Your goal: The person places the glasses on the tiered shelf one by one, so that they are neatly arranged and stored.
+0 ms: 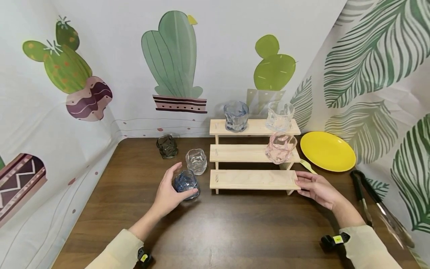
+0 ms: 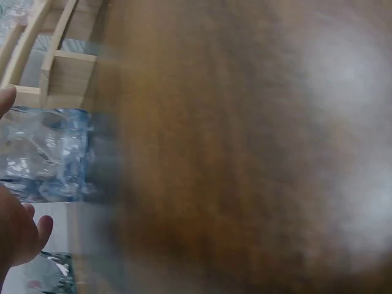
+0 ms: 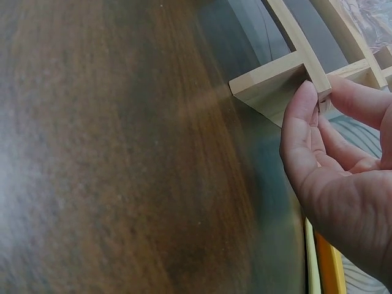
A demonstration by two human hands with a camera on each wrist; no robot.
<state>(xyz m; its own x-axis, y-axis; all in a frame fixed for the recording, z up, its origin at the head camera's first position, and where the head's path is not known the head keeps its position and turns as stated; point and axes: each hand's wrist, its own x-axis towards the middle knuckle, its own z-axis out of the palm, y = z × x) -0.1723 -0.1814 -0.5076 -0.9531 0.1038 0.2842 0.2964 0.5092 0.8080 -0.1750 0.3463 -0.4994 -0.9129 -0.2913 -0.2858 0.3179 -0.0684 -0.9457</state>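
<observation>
A blue-tinted glass tumbler [image 1: 186, 183] stands on the table at the left front. My left hand [image 1: 169, 192] is spread around it, thumb at the near side and fingers at the far left; in the left wrist view the fingertips look apart from the blue glass [image 2: 46, 153]. My right hand [image 1: 317, 188] pinches the right end of the lowest step of a three-step wooden rack [image 1: 253, 179]; the right wrist view shows thumb and fingers on that rack's corner [image 3: 318, 82]. A clear tumbler [image 1: 196, 161] and a dark grey one [image 1: 167, 146] stand behind the blue one.
On the rack's top step are a bluish tumbler [image 1: 236, 116] and a clear one [image 1: 280, 116]; a pink tumbler [image 1: 281, 148] sits on the middle step. At right lie a yellow plate [image 1: 327, 151], a pale green fork [image 1: 307, 166] and black-handled tongs [image 1: 379, 205].
</observation>
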